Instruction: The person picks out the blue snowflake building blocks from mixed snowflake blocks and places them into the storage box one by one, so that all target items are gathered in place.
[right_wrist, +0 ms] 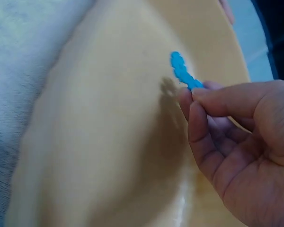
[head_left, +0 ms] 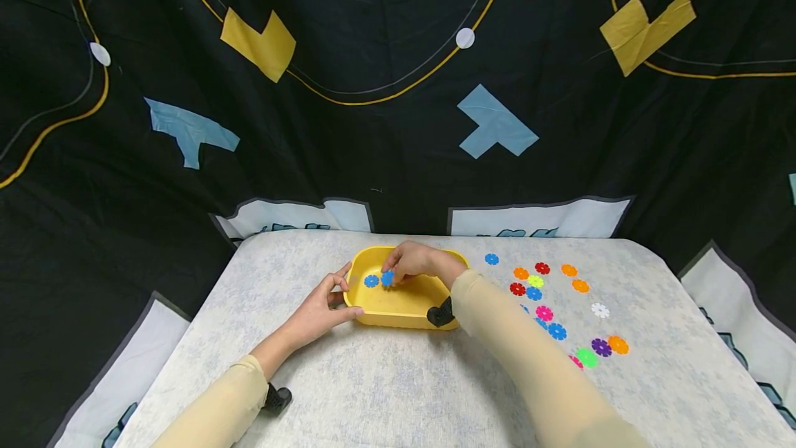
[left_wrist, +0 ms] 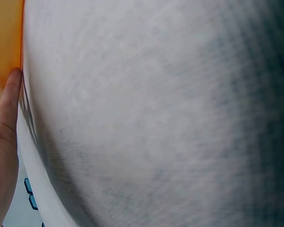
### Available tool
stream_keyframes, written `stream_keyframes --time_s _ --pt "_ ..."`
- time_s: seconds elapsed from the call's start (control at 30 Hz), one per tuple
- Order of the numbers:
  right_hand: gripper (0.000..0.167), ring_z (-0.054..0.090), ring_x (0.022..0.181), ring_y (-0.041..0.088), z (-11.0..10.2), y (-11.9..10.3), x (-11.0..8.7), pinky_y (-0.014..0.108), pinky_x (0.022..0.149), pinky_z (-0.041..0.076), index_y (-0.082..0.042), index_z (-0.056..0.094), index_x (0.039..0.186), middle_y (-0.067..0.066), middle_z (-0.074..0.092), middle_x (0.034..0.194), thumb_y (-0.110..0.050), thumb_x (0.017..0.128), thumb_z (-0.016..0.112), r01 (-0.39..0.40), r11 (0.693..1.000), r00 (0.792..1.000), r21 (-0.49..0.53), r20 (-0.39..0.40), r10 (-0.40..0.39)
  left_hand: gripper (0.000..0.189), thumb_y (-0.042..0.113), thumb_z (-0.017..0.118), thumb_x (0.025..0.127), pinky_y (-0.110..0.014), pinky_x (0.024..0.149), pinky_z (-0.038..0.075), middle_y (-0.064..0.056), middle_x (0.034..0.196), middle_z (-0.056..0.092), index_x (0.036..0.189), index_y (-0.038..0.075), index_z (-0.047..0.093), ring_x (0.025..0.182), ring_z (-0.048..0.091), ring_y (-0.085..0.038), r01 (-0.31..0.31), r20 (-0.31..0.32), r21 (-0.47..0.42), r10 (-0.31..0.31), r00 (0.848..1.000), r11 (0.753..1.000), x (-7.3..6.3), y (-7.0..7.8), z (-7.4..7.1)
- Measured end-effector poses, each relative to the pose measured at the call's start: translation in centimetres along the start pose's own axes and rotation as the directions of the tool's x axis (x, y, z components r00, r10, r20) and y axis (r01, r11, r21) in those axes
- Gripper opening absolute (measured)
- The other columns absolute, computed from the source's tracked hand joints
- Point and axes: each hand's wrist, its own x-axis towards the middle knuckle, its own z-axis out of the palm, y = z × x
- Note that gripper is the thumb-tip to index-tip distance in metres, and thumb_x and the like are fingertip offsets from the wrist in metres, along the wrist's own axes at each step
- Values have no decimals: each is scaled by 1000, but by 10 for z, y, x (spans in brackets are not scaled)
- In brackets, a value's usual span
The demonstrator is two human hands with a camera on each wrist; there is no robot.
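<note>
Inside a yellow plastic basin (head_left: pixel 398 310), my right hand (head_left: pixel 407 261) pinches a blue snowflake-shaped disc (head_left: pixel 387 278) between thumb and fingertips. The right wrist view shows this blue piece (right_wrist: pixel 182 71) nearly edge-on, above the basin floor. A second blue disc (head_left: pixel 371 281) appears right beside it; I cannot tell whether the two are joined. At the basin's left end, my left hand (head_left: pixel 320 306) holds the rim, thumb along the front corner and bent fingers at the side. In the left wrist view, one digit of that hand (left_wrist: pixel 4 142) touches the yellow wall (left_wrist: pixel 7 38).
Loose discs lie on the cloth-covered table right of the basin: several blue, orange (head_left: pixel 618 345), red (head_left: pixel 542 268) and pink (head_left: pixel 544 313), plus white (head_left: pixel 600 310), purple (head_left: pixel 601 347) and green (head_left: pixel 586 357). A black curtain (head_left: pixel 385 157) hangs behind the table.
</note>
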Motion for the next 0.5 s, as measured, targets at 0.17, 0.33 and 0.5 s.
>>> stream_keyframes --time_s 0.17,0.33,0.5 --pt "21 57 68 16 12 0 1 23 70 53 1 73 109 5 65 84 7 89 72 -38 998 997 -48 -68 35 47 16 79 93 -57 110 38 -2 171 15 119 1 42 133 53 -40 2 -7 3 -2 1000 1000 1 -1 2" --pt "23 57 68 15 18 0 3 24 71 55 2 73 110 5 60 83 8 88 73 -57 998 992 -41 -114 52 48 18 79 92 -55 111 37 1 170 16 119 3 42 132 54 -37 15 -8 -17 -15 1000 1000 2 -2 1" --pt "24 61 70 19 21 0 3 30 80 58 4 71 111 9 62 86 9 88 72 -98 995 984 17 -148 100 48 18 79 92 -54 112 36 4 170 16 119 4 42 131 56 -35 24 -6 -24 -24 1000 999 2 -1 1"
